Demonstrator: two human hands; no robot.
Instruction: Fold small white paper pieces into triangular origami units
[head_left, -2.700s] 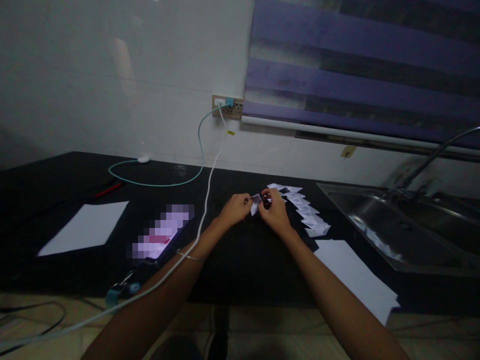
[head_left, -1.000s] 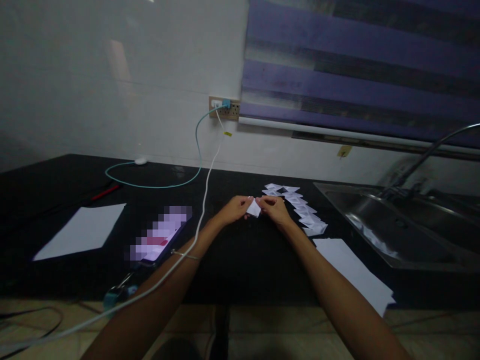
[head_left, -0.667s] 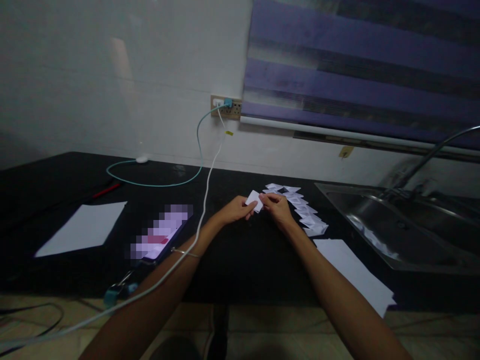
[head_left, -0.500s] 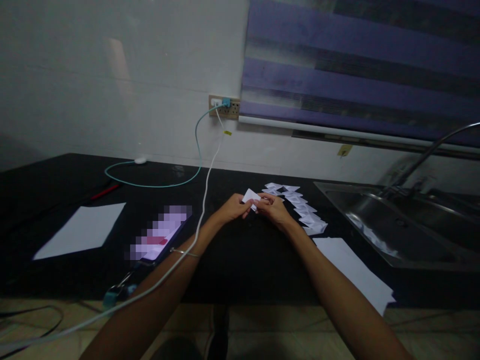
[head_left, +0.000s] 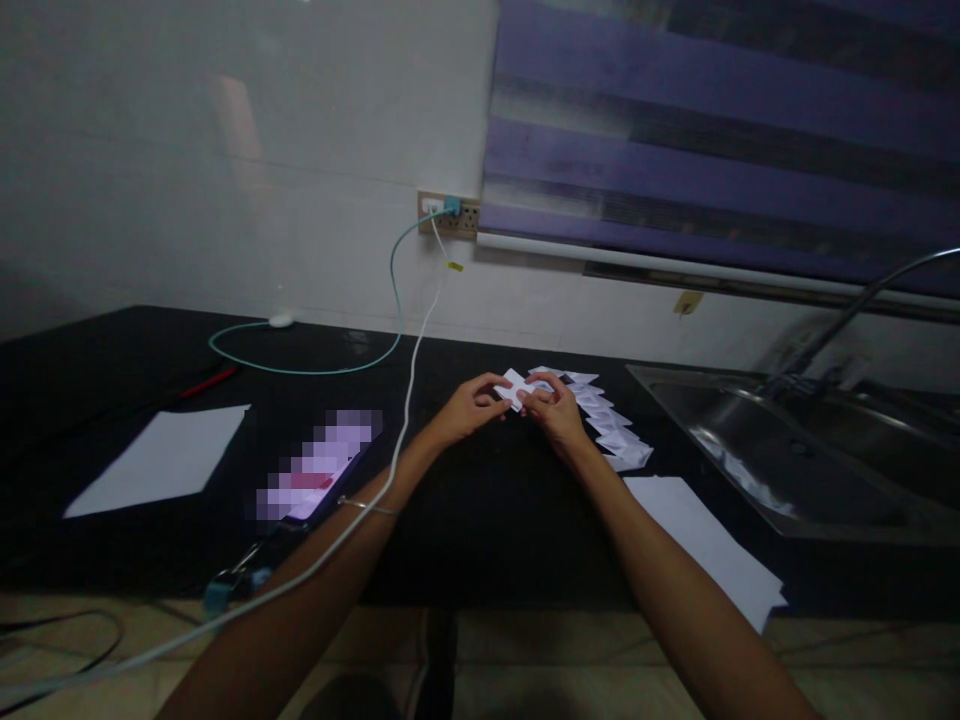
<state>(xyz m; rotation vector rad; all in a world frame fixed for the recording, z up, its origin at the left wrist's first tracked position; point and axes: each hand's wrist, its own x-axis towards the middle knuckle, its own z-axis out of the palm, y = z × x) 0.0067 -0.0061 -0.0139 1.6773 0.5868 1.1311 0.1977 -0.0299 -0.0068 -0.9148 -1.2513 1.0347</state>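
Both my left fingers (head_left: 487, 382) and right fingers (head_left: 550, 378) now sit farther apart than a moment ago, pinching opposite sides of the small folded white paper piece (head_left: 516, 388) over the black worktop (head_left: 495, 530); its face seems freer to work.

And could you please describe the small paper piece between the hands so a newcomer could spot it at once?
On the black countertop, find the metal sink, then the row of folded white papers to its left. Beside that row, the small paper piece is between the left hand and right hand; it is the only paper being held.
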